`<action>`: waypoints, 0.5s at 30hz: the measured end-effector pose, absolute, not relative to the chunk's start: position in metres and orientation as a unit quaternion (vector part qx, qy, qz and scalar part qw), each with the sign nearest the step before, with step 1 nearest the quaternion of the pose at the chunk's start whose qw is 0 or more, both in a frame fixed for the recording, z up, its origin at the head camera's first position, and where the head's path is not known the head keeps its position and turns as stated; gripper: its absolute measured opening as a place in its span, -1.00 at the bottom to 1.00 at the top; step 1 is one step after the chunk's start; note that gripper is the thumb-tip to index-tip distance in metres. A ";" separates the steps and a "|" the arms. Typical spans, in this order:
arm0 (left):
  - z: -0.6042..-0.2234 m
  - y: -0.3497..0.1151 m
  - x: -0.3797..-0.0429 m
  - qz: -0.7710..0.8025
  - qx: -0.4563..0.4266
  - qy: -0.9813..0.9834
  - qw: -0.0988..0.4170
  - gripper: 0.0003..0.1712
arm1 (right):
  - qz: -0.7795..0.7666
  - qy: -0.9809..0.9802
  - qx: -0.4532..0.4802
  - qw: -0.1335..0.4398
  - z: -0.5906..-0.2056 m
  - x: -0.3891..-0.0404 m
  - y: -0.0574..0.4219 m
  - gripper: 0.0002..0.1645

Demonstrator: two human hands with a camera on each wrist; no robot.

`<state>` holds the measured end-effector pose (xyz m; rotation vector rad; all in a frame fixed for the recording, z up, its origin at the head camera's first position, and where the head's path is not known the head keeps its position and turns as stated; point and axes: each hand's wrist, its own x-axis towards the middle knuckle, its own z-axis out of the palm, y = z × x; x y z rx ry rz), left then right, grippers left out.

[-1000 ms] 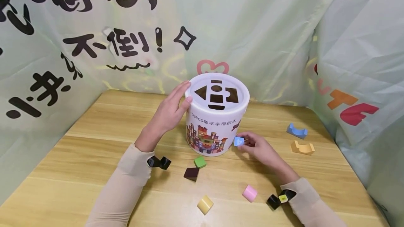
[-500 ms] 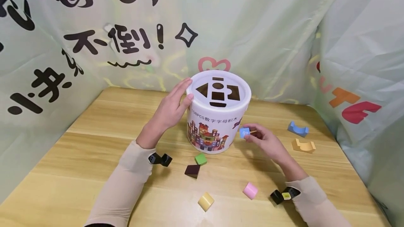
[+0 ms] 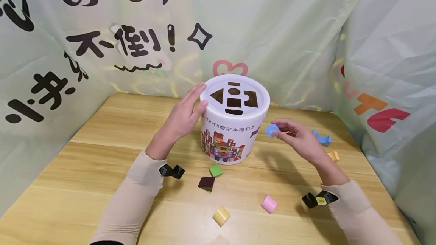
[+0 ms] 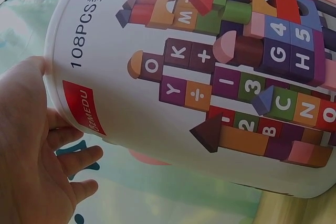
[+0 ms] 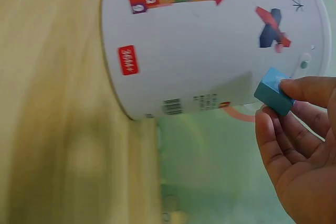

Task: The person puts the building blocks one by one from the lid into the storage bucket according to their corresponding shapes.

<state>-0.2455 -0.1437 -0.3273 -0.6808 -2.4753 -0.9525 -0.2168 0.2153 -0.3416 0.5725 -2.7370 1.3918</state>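
A white bucket (image 3: 226, 139) with a printed block castle stands upright on the table, and several shaped holes pierce its lid (image 3: 218, 109). My left hand (image 3: 182, 118) rests against the bucket's left rim with fairly straight fingers; in the left wrist view, the thumb side of that hand (image 4: 29, 145) meets the rim. Between thumb and fingers my right hand (image 3: 299, 141) pinches a small blue block (image 3: 271, 130), raised above the table just right of the bucket. The right wrist view shows this blue block (image 5: 274, 92) in front of the bucket's side, near the rim.
Before the bucket lie a green block (image 3: 215, 170), a dark brown block (image 3: 206, 183), a yellow block (image 3: 221, 216) and a pink cylinder (image 3: 269, 203). A blue arch block (image 3: 323, 138) and a yellow arch block (image 3: 334, 156) sit at right, partly behind the right arm. Printed curtains enclose the table.
My right hand has lifted the blue block from low beside the bucket, upward and slightly right. The left hand has stayed on the rim.
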 end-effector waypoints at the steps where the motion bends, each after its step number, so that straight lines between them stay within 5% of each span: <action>1: -0.327 -0.144 -0.246 -0.341 -0.244 -0.886 0.200 -0.23 | 0.447 -0.874 0.189 0.012 -0.338 -0.217 0.215 -0.52; 9: -0.327 -0.143 -0.246 -0.327 -0.252 -0.887 0.208 -0.21 | 0.439 -0.864 0.227 0.095 -0.306 -0.220 0.213 -0.60; 15: -0.325 -0.145 -0.246 -0.301 -0.265 -0.890 0.217 -0.23 | 0.405 -0.882 0.215 0.104 -0.277 -0.219 0.207 -0.62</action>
